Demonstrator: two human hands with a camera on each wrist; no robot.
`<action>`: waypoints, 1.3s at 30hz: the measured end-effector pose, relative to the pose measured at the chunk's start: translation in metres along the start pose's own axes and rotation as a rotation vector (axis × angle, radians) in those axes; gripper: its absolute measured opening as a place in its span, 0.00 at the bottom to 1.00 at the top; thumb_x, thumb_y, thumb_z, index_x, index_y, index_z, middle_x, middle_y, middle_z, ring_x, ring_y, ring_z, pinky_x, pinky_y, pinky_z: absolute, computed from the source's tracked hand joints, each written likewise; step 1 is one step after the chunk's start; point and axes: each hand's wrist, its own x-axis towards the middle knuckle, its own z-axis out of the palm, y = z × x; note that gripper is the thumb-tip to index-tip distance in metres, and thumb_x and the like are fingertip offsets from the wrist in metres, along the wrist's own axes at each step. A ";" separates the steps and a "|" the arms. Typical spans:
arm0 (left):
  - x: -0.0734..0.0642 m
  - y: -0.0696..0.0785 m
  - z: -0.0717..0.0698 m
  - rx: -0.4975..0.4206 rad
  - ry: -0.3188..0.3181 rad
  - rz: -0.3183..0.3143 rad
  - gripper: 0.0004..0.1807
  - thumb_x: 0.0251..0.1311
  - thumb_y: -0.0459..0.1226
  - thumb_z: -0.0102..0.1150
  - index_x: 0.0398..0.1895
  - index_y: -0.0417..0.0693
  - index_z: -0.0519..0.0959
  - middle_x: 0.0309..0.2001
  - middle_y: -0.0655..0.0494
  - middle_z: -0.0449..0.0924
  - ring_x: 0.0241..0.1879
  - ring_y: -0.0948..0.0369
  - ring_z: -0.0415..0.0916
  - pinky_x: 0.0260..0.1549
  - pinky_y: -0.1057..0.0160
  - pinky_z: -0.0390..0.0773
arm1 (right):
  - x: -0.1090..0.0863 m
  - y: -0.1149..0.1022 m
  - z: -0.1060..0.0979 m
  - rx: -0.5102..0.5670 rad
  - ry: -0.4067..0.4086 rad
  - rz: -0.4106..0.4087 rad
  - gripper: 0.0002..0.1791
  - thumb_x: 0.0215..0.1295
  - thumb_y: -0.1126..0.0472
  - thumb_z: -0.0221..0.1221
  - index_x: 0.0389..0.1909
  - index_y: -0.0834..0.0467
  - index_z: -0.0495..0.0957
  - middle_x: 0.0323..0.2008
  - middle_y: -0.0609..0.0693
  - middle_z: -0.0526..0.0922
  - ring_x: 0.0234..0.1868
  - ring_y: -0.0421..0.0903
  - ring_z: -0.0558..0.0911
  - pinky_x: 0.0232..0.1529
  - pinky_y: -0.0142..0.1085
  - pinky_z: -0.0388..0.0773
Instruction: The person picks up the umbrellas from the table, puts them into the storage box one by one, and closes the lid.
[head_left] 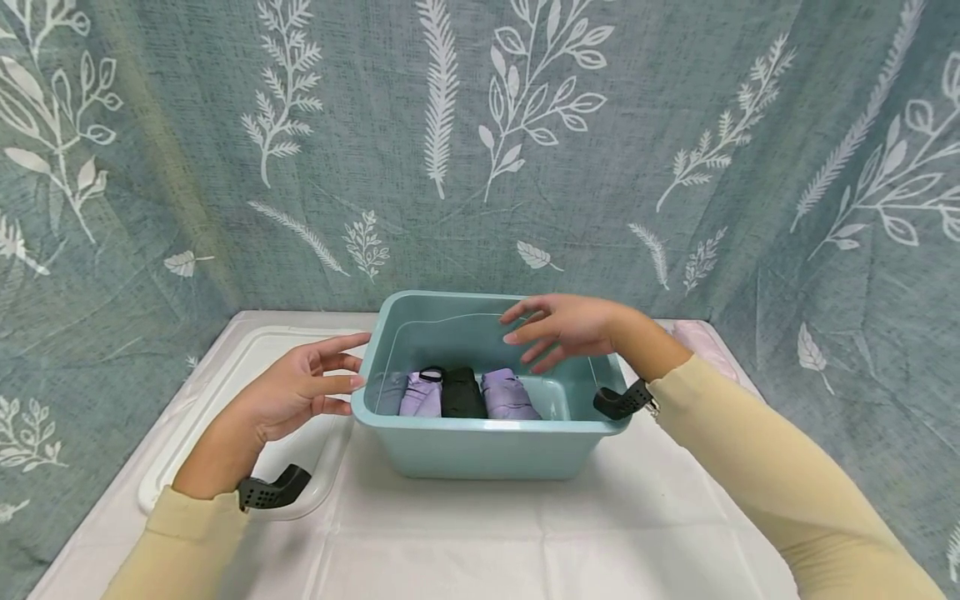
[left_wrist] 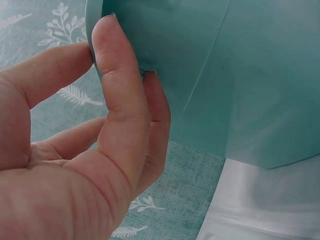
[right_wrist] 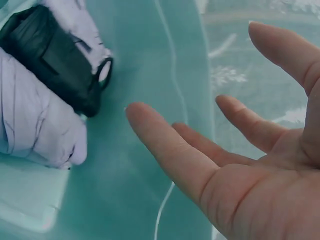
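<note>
Inside the teal tub (head_left: pixel 487 452), three rolled bundles (head_left: pixel 463 393) lie side by side, bare space at right.
The tub looks part filled, its white lid (head_left: pixel 240 358) off beside it; what remains cannot be told. The left hand (head_left: pixel 300 382) touches the tub's side with relaxed fingers; the right hand (head_left: pixel 564 329), empty and loose, hovers above.

1. No lettering, brand or number could be read on the teal bin (head_left: pixel 487 454).
2. The black bundle (head_left: pixel 462 395) and the lilac bundle (head_left: pixel 508 397) inside it showed no legible label.
3. Nothing readable stood on the black wrist device (head_left: pixel 276 490).
4. The curtain (head_left: pixel 375 108) bore no legible words or signs.
</note>
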 end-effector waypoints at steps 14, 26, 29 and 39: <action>-0.001 -0.002 -0.002 0.002 0.007 0.009 0.41 0.68 0.27 0.61 0.81 0.40 0.55 0.51 0.54 0.79 0.39 0.61 0.86 0.38 0.60 0.88 | -0.031 0.024 -0.017 0.115 0.083 -0.240 0.33 0.76 0.60 0.57 0.77 0.60 0.59 0.76 0.66 0.60 0.65 0.59 0.78 0.64 0.52 0.80; -0.002 -0.004 -0.002 -0.013 0.004 0.013 0.40 0.67 0.27 0.61 0.80 0.41 0.57 0.50 0.56 0.79 0.39 0.62 0.85 0.38 0.60 0.88 | -0.052 0.053 -0.025 0.203 0.267 -0.396 0.25 0.78 0.60 0.56 0.71 0.59 0.65 0.70 0.62 0.67 0.64 0.56 0.80 0.62 0.44 0.82; -0.001 -0.004 -0.001 -0.014 0.004 0.015 0.40 0.67 0.27 0.61 0.80 0.41 0.57 0.50 0.55 0.79 0.39 0.62 0.85 0.38 0.60 0.88 | -0.058 0.063 -0.029 0.216 0.313 -0.437 0.22 0.78 0.61 0.56 0.69 0.57 0.68 0.67 0.57 0.71 0.62 0.52 0.81 0.61 0.42 0.82; -0.001 -0.003 -0.001 0.002 0.007 0.017 0.40 0.68 0.27 0.61 0.80 0.40 0.56 0.50 0.55 0.79 0.39 0.62 0.85 0.38 0.60 0.88 | -0.073 0.101 -0.046 0.331 0.451 -0.595 0.17 0.77 0.63 0.57 0.63 0.60 0.75 0.58 0.52 0.80 0.58 0.49 0.84 0.60 0.40 0.83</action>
